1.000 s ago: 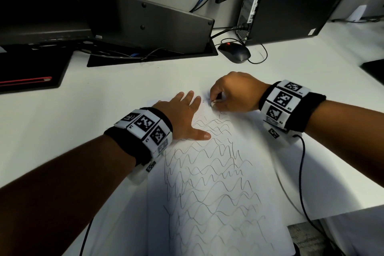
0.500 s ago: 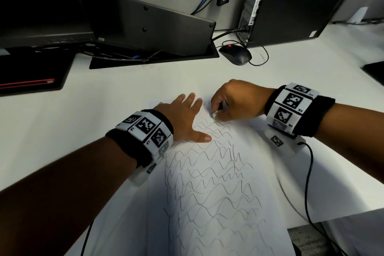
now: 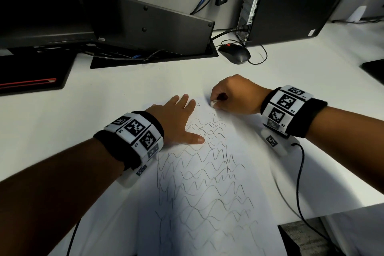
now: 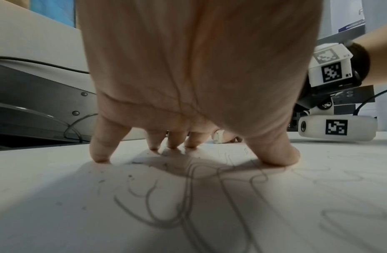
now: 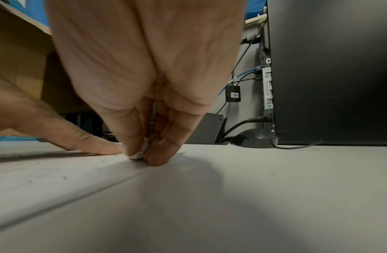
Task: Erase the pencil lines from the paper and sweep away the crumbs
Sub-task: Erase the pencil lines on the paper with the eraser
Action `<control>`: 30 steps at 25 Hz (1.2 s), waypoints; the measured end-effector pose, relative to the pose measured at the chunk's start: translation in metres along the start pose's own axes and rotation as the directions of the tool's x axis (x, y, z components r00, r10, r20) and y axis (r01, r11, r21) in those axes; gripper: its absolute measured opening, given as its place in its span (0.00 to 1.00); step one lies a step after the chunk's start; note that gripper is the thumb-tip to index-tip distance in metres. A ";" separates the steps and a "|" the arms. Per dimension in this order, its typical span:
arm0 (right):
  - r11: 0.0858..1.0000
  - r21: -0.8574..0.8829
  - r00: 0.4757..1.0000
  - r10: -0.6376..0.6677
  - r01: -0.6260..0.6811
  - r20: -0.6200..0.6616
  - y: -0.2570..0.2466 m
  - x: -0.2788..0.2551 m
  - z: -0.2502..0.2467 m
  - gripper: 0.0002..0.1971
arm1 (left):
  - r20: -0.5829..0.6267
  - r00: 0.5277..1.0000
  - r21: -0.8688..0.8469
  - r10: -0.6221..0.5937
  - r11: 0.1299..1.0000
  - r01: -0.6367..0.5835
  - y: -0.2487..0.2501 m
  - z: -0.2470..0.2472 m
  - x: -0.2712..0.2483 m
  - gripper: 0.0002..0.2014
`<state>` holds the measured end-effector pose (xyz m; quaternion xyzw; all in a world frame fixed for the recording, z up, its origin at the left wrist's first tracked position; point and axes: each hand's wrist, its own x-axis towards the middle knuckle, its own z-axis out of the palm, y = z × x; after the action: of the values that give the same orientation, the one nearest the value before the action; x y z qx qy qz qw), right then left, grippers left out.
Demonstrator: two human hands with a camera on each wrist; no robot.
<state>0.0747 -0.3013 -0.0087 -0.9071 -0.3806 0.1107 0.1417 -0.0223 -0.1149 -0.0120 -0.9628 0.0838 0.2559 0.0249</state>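
A white sheet of paper (image 3: 207, 197) covered in wavy pencil lines (image 3: 199, 183) lies on the white desk. My left hand (image 3: 176, 120) lies flat with straight fingers on the paper's far left part, thumb pointing right. In the left wrist view its fingertips (image 4: 99, 154) press the sheet. My right hand (image 3: 230, 95) pinches a small white eraser (image 3: 213, 102) and holds it against the paper's far end. The right wrist view shows the eraser (image 5: 141, 152) between thumb and fingers, touching the sheet. Dark crumbs (image 4: 131, 174) lie near my left fingers.
A black mouse (image 3: 234, 53) with its cable sits beyond the paper. A dark computer tower (image 3: 291, 0) stands at the back right, a slanted dark panel (image 3: 145, 25) and a monitor base at the back left. Wrist cables trail over the near desk edge.
My right hand with the eraser slid toward me and then back to the paper's far end in a rubbing stroke. The left hand stays pressed on the sheet.
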 end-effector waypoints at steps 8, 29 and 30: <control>0.998 -0.042 0.999 -0.051 0.051 -0.007 -0.007 -0.003 -0.001 0.08 | -0.034 0.999 -0.013 0.019 1.000 -0.020 0.024 -0.006 0.017 0.51; 0.978 -0.140 0.970 -0.123 0.154 0.212 -0.015 -0.014 -0.011 0.07 | -0.021 1.000 -0.010 0.019 1.000 -0.019 0.021 -0.003 0.018 0.51; 0.976 -0.163 0.979 -0.115 0.143 0.169 -0.014 -0.011 -0.011 0.07 | -0.022 1.000 -0.005 0.019 1.000 -0.019 0.021 -0.003 0.018 0.51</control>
<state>0.0615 -0.3018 0.0078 -0.8776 -0.4571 0.1392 0.0381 -0.0093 -0.1387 -0.0187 -0.9647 0.0927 0.2457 0.0187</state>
